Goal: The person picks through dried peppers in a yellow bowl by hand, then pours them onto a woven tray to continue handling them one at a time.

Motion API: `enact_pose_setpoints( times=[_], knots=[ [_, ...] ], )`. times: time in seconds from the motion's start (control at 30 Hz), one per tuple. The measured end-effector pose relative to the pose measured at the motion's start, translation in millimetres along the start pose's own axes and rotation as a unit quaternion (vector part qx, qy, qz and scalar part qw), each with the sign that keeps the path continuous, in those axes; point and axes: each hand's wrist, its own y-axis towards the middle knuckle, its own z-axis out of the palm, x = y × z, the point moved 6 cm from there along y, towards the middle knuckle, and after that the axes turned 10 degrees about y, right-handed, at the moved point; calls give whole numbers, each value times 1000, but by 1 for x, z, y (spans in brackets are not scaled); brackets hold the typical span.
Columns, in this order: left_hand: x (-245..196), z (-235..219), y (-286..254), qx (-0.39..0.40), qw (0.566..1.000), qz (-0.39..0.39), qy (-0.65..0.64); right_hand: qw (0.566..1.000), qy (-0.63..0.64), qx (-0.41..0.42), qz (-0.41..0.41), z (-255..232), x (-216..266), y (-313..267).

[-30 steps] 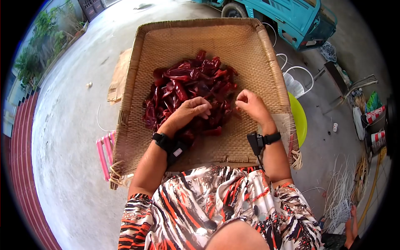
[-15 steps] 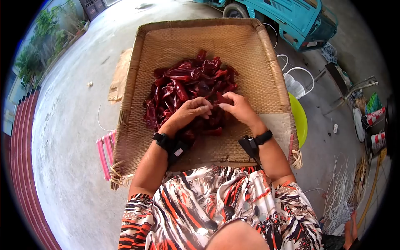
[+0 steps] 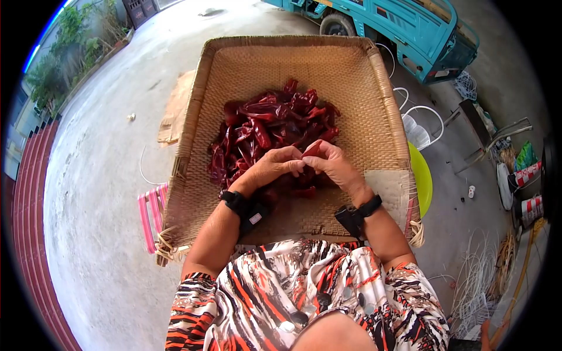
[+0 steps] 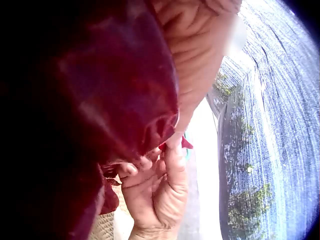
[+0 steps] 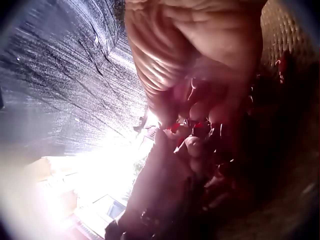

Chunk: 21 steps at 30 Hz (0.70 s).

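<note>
In the head view, dark red peppers [image 3: 260, 126] lie heaped in a large woven basket [image 3: 374, 111]. Over the heap's near side, the left hand [image 3: 274, 168] and the right hand [image 3: 339, 169] meet at the fingertips, with a small red pepper [image 3: 312, 151] pinched between them. Wrinkled peppers [image 4: 125, 85] fill much of the left wrist view, where a red tip [image 4: 186, 143] pokes out by the fingers. The right wrist view has the right hand [image 5: 195, 45] above the left hand [image 5: 160, 185]; dark shadow hides much of their grip.
A flat pale patch [image 3: 389, 190] covers the basket's near right part. To its right are a yellow-green basin [image 3: 420, 181] and a white-handled bucket [image 3: 417, 133]. Beyond stands a teal cargo vehicle [image 3: 404, 35]. A pink striped stool [image 3: 151, 216] is at the left.
The right hand has moved left to meet the left hand, and a red pepper now shows at its fingers. The left hand has hardly moved; the head view has shifted slightly.
</note>
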Motion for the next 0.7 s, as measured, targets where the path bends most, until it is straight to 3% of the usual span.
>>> enact_pose_setpoints(
  times=[0.2, 0.33, 0.4, 0.47, 0.57, 0.6, 0.7],
  knots=[
    [7, -2, 1, 6, 999, 15, -31, 999, -5, -31, -15, -10, 7, -4],
    [11, -4, 1, -34, 997, -20, -59, 989, 60, -126, -57, -46, 17, -6],
    [17, -5, 2, -44, 996, -22, -75, 952, 176, -227, -103, -81, 25, -16],
    [18, -7, 2, -57, 994, -30, -91, 887, 356, -223, -192, -114, 40, -23],
    [19, -11, 1, -71, 987, -43, -140, 790, 501, -214, -280, -150, 54, -40],
    [18, -12, 1, -67, 982, -43, -173, 783, 519, -219, -264, -153, 52, -42],
    [19, -13, 2, -82, 973, -42, -210, 891, 341, -236, -186, -142, 39, -32]
  ],
)
